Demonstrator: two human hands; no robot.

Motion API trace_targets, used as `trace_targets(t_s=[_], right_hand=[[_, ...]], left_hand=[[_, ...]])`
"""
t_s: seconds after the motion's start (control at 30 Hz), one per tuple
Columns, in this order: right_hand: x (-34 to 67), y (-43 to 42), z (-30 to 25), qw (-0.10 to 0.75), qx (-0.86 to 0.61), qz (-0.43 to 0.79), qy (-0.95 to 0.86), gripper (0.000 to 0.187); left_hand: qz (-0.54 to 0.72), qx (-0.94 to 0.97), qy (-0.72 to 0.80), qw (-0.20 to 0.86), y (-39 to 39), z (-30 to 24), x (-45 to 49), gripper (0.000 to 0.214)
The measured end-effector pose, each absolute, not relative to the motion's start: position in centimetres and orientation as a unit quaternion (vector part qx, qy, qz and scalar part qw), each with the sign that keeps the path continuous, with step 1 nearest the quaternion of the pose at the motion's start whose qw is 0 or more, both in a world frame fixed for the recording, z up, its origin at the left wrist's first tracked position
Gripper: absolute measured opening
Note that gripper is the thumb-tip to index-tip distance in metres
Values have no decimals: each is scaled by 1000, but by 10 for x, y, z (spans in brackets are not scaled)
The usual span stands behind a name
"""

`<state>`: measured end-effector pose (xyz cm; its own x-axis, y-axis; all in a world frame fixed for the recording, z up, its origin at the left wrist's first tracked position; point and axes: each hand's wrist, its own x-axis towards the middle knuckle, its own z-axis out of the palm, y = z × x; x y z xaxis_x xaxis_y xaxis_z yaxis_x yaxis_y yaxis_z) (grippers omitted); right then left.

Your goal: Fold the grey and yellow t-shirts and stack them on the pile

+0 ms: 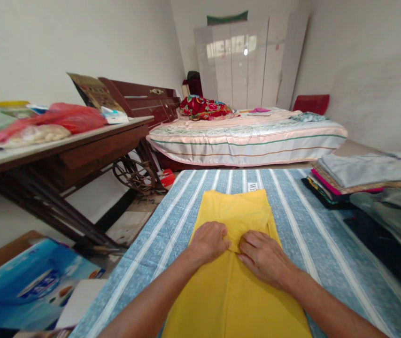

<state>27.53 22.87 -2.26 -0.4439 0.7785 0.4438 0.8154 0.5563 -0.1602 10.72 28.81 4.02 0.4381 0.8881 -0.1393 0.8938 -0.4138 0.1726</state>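
A yellow cloth (235, 281) lies lengthwise on a blue cover with white stripes (302, 225). Its far end is folded back toward me, forming a point at the middle. My left hand (209, 240) is curled into a loose fist, its fingers pinching the folded edge of the yellow cloth. My right hand (262, 256) rests beside it, fingers together and bent, pressing and gripping the same fold. The two hands nearly touch at the fold's tip.
A stack of folded fabrics (366, 180) sits at the right edge of the cover. A dark wooden table (91, 145) with plastic bags stands at left, a treadle sewing stand beneath. A bed (246, 134) and wardrobe (246, 61) are beyond. A blue box (31, 281) lies lower left.
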Motion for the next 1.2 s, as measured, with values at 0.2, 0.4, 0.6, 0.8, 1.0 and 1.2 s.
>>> trace_targets(t_s=[0.2, 0.4, 0.6, 0.8, 1.0, 1.2], right_hand=[[281, 235, -24, 314, -497, -73, -806, 15], [314, 255, -37, 282, -622, -121, -720, 33], [341, 268, -43, 271, -639, -101, -713, 43], [333, 265, -56, 201, -615, -48, -761, 64], [334, 265, -53, 176, -617, -28, -767, 63], [319, 232, -17, 202, -598, -28, -775, 59]], left_hand=[[44, 854, 514, 57, 295, 24, 127, 46], [-28, 849, 518, 103, 295, 1, 131, 81], [-29, 846, 520, 108, 296, -4, 129, 88], [-30, 850, 515, 105, 295, -6, 128, 91], [-13, 856, 507, 103, 294, -5, 129, 90], [46, 857, 507, 73, 276, 7, 124, 73]])
